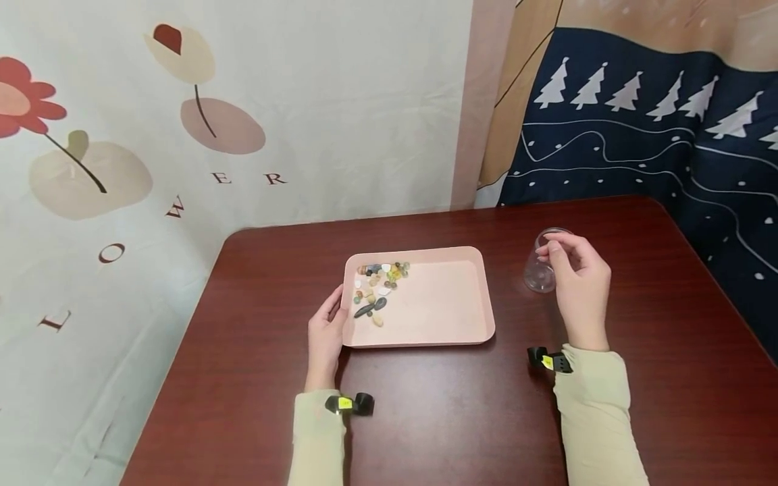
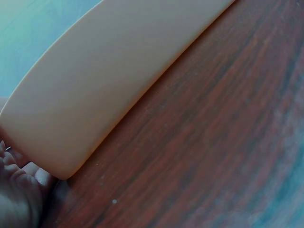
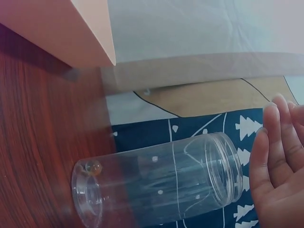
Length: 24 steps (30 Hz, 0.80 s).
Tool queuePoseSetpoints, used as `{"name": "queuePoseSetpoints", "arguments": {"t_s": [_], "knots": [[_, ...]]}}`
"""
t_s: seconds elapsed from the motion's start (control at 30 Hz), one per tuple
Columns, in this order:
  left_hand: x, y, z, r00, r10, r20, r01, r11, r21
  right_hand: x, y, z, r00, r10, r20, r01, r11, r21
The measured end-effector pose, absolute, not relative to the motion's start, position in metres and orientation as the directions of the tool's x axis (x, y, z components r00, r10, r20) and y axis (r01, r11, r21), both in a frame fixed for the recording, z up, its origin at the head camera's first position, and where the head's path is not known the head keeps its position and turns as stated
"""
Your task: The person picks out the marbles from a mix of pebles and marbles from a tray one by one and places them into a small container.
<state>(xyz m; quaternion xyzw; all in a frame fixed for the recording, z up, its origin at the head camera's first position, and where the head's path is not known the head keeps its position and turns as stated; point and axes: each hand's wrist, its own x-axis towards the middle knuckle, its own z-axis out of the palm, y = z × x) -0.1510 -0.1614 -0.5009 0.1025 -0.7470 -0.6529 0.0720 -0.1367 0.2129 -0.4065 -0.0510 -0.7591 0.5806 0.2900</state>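
Observation:
A pink tray (image 1: 437,297) lies on the table, with small stones and glass beads (image 1: 379,283) gathered along its left side. My left hand (image 1: 325,331) grips the tray's left edge; in the left wrist view its fingers (image 2: 33,173) show at the corner of the tray wall (image 2: 104,80). To the right of the tray stands a clear jar (image 3: 156,178), upright and without a lid. One amber-coloured bead (image 3: 93,167) sits at its bottom. Just over the jar's mouth is my right hand (image 1: 577,277), fingers nearly straight and close together, with nothing visible between them.
The dark red wooden table (image 1: 437,412) ends at a white flower-print cloth (image 1: 365,121) behind. A navy cloth with white trees (image 1: 638,148) hangs beyond the right edge. Each sleeve carries a black wrist camera (image 1: 355,404).

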Motion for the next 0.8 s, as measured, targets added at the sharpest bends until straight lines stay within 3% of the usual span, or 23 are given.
{"name": "queuePoseSetpoints", "arguments": {"t_s": [0.8], "knots": [[-0.1504,-0.1627,-0.5017,-0.970,-0.241,-0.015,-0.034,0.075,0.997,-0.1377,0.2119,-0.4053,-0.836,0.412,0.361,-0.251,0.298,-0.921]]}}
